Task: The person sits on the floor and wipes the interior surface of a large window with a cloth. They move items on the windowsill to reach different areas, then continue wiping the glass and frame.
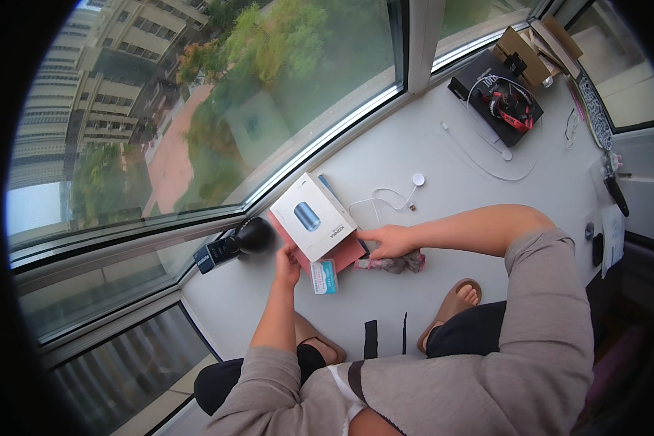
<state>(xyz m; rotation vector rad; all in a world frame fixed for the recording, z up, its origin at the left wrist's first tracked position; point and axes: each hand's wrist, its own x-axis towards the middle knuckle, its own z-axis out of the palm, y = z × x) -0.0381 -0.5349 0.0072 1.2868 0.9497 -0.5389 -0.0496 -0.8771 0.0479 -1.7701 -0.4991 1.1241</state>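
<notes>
A white cardboard KONKA box (312, 217), printed with a blue cylinder, lies on a flat pink book or folder (344, 254). Darker flat items show at the stack's edges. My left hand (288, 265) grips the pink item's left edge. At the stack's right corner is my right hand (389, 241), fingers apart and touching the box's edge; whether it grips anything is unclear. A small blue-and-white packet (324, 277) sits at the near corner. Just below my right hand lies a crumpled grey-and-pink cloth item (395, 264).
Beside my left hand stand a black round object (253, 235) and a dark small box (211, 256) against the window frame. A white charging cable (384, 191) lies beyond. Farther right are a black box (493, 98) with a red-and-black strap (515, 111) and an open carton (526, 54).
</notes>
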